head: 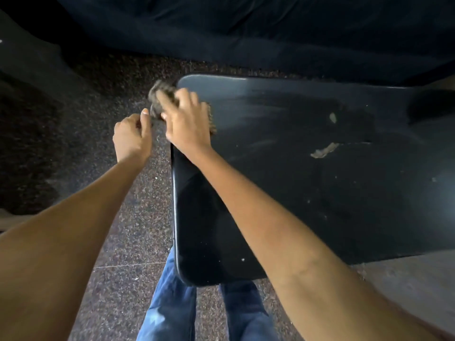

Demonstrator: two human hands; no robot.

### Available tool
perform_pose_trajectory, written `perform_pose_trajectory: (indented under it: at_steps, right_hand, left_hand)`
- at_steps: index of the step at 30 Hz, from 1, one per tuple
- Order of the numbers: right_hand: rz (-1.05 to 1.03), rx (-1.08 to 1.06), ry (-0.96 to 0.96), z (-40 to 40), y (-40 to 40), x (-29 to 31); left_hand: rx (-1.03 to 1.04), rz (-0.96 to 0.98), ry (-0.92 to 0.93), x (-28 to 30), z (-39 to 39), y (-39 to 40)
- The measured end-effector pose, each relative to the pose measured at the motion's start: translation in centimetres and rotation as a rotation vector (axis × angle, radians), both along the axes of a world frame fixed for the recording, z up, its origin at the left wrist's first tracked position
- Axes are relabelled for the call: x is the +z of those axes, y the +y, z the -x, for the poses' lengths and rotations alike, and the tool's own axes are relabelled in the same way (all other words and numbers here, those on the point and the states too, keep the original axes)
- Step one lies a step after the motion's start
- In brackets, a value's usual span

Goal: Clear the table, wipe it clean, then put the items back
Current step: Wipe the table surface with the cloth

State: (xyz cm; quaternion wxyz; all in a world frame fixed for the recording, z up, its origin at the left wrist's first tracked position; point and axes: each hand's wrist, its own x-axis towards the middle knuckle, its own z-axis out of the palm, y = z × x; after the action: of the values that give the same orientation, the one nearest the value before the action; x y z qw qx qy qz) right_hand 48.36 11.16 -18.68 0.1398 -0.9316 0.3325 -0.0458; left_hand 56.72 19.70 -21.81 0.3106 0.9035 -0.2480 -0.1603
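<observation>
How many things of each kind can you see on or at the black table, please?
Cloth: 1
Hands at the table edge (left, right): 2
Large pale scraps or scuffs on the table: 2
Total: 5

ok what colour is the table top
Black, with a few pale chipped patches, on the table; the head view, the only one, shows it.

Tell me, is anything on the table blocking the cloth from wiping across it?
Nothing upright blocks it. The right hand presses the cloth at the table corner; only flat scraps lie ahead.
</observation>
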Motion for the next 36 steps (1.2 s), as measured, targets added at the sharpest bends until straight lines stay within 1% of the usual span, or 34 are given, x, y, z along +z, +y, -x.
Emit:
perform_pose_trajectory:
  at_steps: [1,2,3,4,6,8,9,11,12,13,14,15,17,19,20,21,22,23,25,27,29,30,31,32,33,34,36]
  right_hand:
    - [-0.004,0.121,-0.018,0.5,-1.1,0.2]
    - [0.01,0.15,-0.061,1.8,-2.8,0.3]
    - [0.046,0.095,-0.092,3.8,-4.8,0.1]
    - [0.08,-0.017,-0.079,6.2,-6.9,-0.1]
    - [0.127,-0.318,0.026,11.9,-11.6,-0.4]
    - [0.069,-0.665,0.07,16.4,-15.8,0.0]
    - [0.019,-0.868,0.05,17.0,-17.3,0.2]
    - [-0.061,-1.229,0.005,15.1,-18.5,-0.1]
    - [-0.065,-1.326,0.016,13.1,-18.0,-0.3]
    - [-0.057,-1.35,0.021,10.6,-16.7,-0.4]
    - [-0.043,-1.284,0.022,7.8,-14.8,-0.2]
    - [-0.009,-1.119,0.015,4.9,-12.5,-0.2]
    - [0.076,-0.631,0.024,-0.3,-6.8,-0.1]
    - [0.066,-0.133,0.062,-2.5,-1.6,0.4]
    - [0.051,0.07,0.087,-2.3,-0.1,0.5]
    - [0.036,0.189,0.066,-1.2,0.3,0.5]
    - [0.03,0.198,0.004,0.8,-0.2,0.5]
    - [0.038,0.103,-0.046,3.2,-1.3,0.3]
    - [0.082,-0.24,-0.031,9.1,-4.8,-0.3]
    - [0.028,-0.619,0.003,14.3,-9.3,-0.3]
    - [-0.055,-0.929,-0.007,15.4,-12.1,-0.3]
    - [-0.068,-1.017,0.002,14.4,-12.3,-0.6]
    - [-0.052,-1.037,0.017,12.8,-11.3,-0.7]
    - [-0.02,-1.0,0.019,11.2,-9.3,-0.8]
    - [0.011,-0.908,0.005,9.5,-6.5,-0.8]
    - [0.029,-0.762,-0.014,8.0,-3.2,-0.9]
    - [0.006,-0.385,-0.014,6.4,3.8,-0.4]
  left_hand:
    - [-0.006,0.008,-0.004,0.2,-0.4,-0.3]
    - [-0.004,0.023,0.007,0.4,-0.9,-0.7]
    - [0.002,0.037,0.026,0.5,-1.0,-1.2]
    - [0.011,0.052,0.05,0.7,-1.3,-1.8]
    - [0.011,0.072,0.086,0.8,-1.5,-2.7]
    - [-0.001,0.094,0.111,0.6,-1.5,-3.2]
    - [-0.005,0.102,0.121,0.5,-1.5,-3.2]
    - [-0.002,0.108,0.138,0.1,-1.5,-2.8]
    - [0.005,0.106,0.151,-0.1,-1.6,-2.4]
    - [0.009,0.101,0.16,-0.3,-1.6,-2.0]
    - [0.009,0.093,0.164,-0.4,-1.7,-1.5]
    - [0.005,0.084,0.16,-0.5,-1.7,-1.1]
    - [0.002,0.067,0.135,-0.6,-1.9,-0.2]
    - [0.001,0.048,0.103,-0.5,-1.9,0.2]
    - [0.005,0.043,0.089,-0.3,-1.7,0.1]
    - [0.011,0.045,0.088,-0.1,-1.6,0.1]
    - [0.017,0.053,0.101,0.1,-1.5,-0.1]
    - [0.021,0.063,0.12,0.3,-1.4,-0.3]
    - [0.015,0.075,0.148,0.5,-1.2,-0.7]
    - [-0.002,0.086,0.162,0.5,-0.8,-0.9]
    - [0.003,0.088,0.188,0.4,-0.5,-0.8]
    - [0.01,0.086,0.201,0.3,-0.4,-0.7]
    - [0.017,0.081,0.214,0.2,-0.2,-0.4]
    - [0.018,0.077,0.225,0.2,-0.1,0.0]
    - [0.013,0.071,0.232,0.2,0.0,0.2]
    - [0.007,0.061,0.236,0.3,0.1,0.6]
    - [-0.004,0.029,0.228,0.6,-0.1,1.2]
